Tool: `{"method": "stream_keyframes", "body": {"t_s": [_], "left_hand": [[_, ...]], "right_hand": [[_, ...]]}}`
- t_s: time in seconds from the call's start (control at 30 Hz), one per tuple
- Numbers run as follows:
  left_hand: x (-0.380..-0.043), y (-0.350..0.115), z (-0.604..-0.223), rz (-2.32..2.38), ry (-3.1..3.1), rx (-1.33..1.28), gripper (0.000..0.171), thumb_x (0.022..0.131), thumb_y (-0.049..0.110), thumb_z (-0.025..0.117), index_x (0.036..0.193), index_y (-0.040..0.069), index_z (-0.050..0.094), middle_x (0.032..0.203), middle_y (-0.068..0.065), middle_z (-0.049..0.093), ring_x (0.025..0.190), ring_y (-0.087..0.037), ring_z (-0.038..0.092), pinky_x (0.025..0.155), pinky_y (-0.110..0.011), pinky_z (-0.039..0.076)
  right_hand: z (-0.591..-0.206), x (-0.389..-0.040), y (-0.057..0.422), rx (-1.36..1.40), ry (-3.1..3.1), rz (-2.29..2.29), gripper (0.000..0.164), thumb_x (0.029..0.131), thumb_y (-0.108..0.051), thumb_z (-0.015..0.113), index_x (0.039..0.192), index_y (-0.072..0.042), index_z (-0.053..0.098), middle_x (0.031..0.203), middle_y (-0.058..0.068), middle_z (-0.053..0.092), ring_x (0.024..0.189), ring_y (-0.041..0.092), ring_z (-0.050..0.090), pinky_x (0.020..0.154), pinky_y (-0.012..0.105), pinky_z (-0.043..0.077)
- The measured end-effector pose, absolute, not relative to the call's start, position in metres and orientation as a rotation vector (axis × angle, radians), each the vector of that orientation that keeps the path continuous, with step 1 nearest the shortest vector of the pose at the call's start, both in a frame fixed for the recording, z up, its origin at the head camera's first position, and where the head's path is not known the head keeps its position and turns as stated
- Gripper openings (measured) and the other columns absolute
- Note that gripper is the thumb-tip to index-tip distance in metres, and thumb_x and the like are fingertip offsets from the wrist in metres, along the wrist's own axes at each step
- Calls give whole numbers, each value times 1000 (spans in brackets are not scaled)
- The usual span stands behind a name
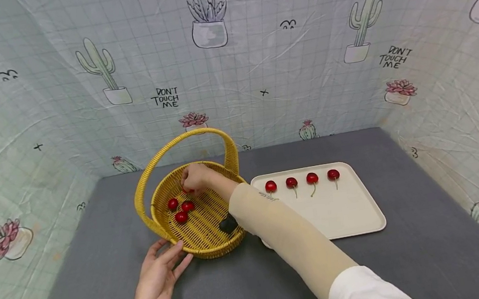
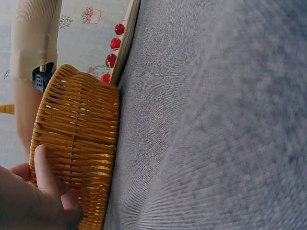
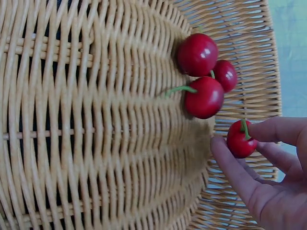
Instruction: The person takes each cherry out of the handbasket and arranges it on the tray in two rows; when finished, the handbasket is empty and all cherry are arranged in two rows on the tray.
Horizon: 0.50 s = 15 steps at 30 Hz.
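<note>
My right hand (image 1: 197, 178) reaches into a yellow wicker basket (image 1: 207, 250). Between thumb and fingers it pinches a red cherry (image 3: 241, 140) with a green stem, close to the woven wall. Beside it, three more cherries (image 3: 205, 97) lie clustered on the basket's bottom. My left hand (image 1: 158, 276) grips the near-left rim, with a finger laid along the outer wall in the left wrist view. To the right of the basket, a cream tray (image 1: 343, 211) bears a row of several cherries (image 1: 312, 178) along its far side, their stems pointing toward me.
The basket's tall arched handle (image 1: 167, 151) rises over its left and far sides. My right forearm (image 1: 291, 233) crosses the tray's left edge. A black wrist camera (image 1: 228, 223) sits low over the basket. Patterned cloth (image 1: 256, 66) hangs behind the grey table (image 1: 416, 252).
</note>
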<state>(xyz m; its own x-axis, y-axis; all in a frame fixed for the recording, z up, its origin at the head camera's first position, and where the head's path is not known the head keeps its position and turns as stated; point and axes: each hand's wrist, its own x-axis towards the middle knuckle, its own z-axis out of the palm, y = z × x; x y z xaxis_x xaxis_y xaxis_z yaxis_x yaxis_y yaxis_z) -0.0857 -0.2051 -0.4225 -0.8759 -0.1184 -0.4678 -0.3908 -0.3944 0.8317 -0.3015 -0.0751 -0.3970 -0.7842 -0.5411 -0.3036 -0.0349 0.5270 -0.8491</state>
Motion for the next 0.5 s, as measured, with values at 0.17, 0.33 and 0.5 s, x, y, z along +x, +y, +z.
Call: {"method": "stream_keyframes", "body": {"t_s": [0.17, 0.33, 0.5], "left_hand": [[-86, -205, -422, 2390, 1620, -700, 54, 105, 8, 61, 141, 16, 22, 127, -8, 49, 108, -15, 61, 100, -34, 55], [-86, -206, -422, 2390, 1619, -697, 55, 105, 9, 62, 141, 16, 21, 128, -8, 49, 109, -15, 61, 100, -34, 55], [-86, -206, -422, 2388, 1617, -693, 56, 105, 9, 62, 141, 16, 21, 128, -8, 50, 109, -16, 61, 100, -35, 55]], "right_hand": [[-385, -302, -74, -577, 2280, -1096, 30, 95, 8, 62, 124, 2, 66, 84, 9, 61, 54, 13, 36, 61, 36, 38], [-367, -296, -70, -688, 2318, -1035, 29, 96, 5, 66, 125, 2, 67, 95, 10, 62, 62, 16, 50, 55, 27, 45], [-353, -288, -64, -753, 2332, -993, 31, 96, 3, 68, 127, -1, 69, 101, 8, 62, 70, 18, 58, 58, 25, 52]]}}
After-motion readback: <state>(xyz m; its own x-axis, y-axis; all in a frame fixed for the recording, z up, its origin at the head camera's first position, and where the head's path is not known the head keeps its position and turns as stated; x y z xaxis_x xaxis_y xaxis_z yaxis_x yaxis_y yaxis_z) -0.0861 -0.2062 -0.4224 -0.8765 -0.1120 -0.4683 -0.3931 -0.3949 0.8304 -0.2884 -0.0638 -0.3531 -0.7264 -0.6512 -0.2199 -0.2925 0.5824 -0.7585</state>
